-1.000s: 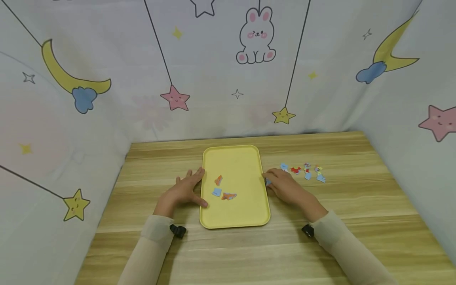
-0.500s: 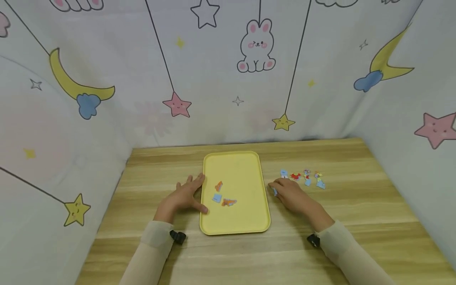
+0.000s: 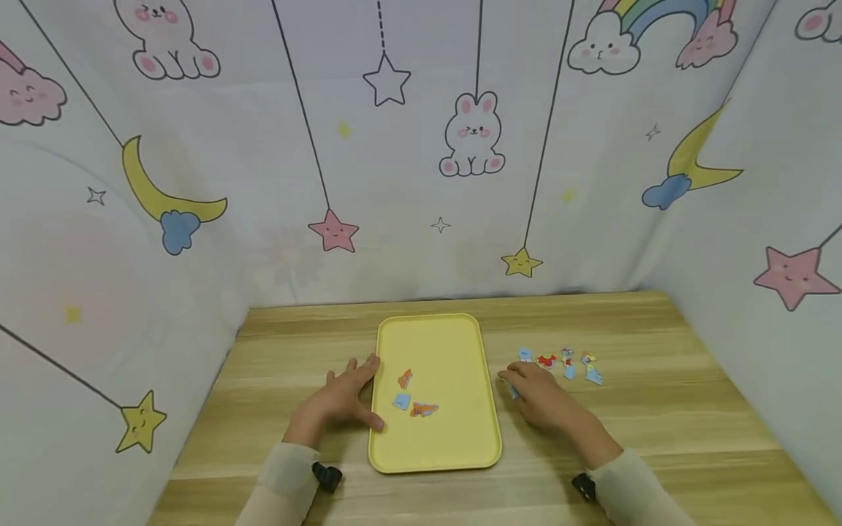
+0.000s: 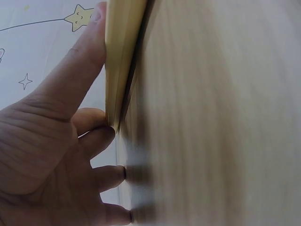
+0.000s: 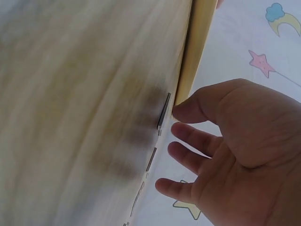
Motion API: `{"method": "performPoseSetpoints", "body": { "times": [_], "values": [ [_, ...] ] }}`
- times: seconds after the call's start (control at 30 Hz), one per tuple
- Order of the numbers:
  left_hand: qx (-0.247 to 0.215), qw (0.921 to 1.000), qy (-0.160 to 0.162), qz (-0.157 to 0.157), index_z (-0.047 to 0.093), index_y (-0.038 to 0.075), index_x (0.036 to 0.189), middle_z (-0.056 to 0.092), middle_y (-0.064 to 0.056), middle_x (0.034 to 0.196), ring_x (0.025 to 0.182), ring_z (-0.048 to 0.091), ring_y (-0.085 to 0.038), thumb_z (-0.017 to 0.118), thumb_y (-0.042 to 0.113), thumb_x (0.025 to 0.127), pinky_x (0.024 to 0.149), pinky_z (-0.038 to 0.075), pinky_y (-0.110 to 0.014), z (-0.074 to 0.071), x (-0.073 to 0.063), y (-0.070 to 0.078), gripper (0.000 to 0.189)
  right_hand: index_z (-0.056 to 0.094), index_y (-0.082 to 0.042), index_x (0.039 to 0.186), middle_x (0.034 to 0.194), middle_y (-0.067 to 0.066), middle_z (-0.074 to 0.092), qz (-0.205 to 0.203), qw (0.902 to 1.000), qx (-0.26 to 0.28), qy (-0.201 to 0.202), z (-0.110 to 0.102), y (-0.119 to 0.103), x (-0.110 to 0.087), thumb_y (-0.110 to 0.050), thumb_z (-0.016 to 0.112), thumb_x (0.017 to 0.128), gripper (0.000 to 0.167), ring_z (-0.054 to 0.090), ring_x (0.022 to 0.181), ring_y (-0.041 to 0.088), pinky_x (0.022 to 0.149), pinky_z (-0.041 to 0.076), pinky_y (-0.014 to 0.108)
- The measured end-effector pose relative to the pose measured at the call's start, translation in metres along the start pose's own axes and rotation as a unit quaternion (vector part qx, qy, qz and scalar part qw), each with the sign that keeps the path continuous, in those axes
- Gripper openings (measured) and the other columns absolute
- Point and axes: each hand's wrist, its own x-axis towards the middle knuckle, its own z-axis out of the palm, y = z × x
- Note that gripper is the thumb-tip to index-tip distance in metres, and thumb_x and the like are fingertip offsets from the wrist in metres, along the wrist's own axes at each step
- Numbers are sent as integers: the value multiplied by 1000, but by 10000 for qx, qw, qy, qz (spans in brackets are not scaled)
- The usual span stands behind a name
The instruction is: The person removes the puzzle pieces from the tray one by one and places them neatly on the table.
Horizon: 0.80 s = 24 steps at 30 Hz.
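Observation:
A yellow tray (image 3: 454, 365) lies on the wooden table. My left hand (image 3: 338, 398) spreads its fingers at the tray's left side, thumb over the rim; the left wrist view has the thumb (image 4: 77, 66) against the tray wall (image 4: 120, 52). Right of the tray, my right hand (image 3: 542, 398) hovers low over a light-blue puzzle piece (image 3: 513, 391), partly hidden by the fingers. In the right wrist view that flat piece (image 5: 163, 110) shows edge-on on the tabletop, near the loosely extended thumb. Inside the tray are two orange pieces (image 3: 424, 410) and a pale blue piece (image 3: 402, 401).
Behind the right hand, several more pieces form a row: a blue one (image 3: 524, 354), a red one (image 3: 546, 361) and others (image 3: 592, 368) farther right. A printed cloth (image 3: 421, 263) hangs along the table's back and sides.
My right hand has drawn away from the tray's edge to the right, and the light-blue piece has shifted with it. The left hand keeps its place. The head view has tilted up.

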Motion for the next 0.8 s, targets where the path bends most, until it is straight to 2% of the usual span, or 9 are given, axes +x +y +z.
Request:
{"method": "performPoseSetpoints", "body": {
  "times": [0.17, 0.37, 0.53, 0.8],
  "values": [
    [-52, 10000, 56, 35, 25, 1, 166, 18, -16, 174, 158, 2, -52, 101, 38, 67, 117, -5, -79, 4, -2, -2, 131, 64, 4, 135, 131, 25, 61, -90, 9991, 307, 265, 9, -5, 5, 8, 66, 94, 41, 59, 123, 42, 103, 50, 59],
    [-42, 10000, -38, 24, 24, 1, 167, 17, -16, 175, 158, 1, -52, 101, 39, 67, 117, -6, -80, 4, -2, -3, 132, 65, 4, 134, 134, 24, 61, -170, 9969, 748, 199, 19, -14, 18, 7, 61, 94, 41, 57, 128, 42, 106, 49, 58],
    [-75, 10000, -10, 47, 24, 1, 167, 17, -15, 175, 158, 1, -51, 100, 39, 67, 117, -7, -80, 3, -3, -1, 131, 66, 1, 136, 137, 23, 61, -196, 9967, 787, 76, 22, -25, 28, 4, 63, 91, 45, 56, 130, 43, 109, 45, 60],
    [-21, 10000, 2, 51, 23, 2, 167, 16, -14, 175, 159, 0, -49, 100, 41, 68, 118, -8, -78, 2, 0, -3, 131, 67, -1, 135, 135, 21, 63, -501, 9972, 559, -11, 30, -38, 42, -2, 67, 92, 43, 56, 129, 41, 110, 40, 61]
  ]
}}
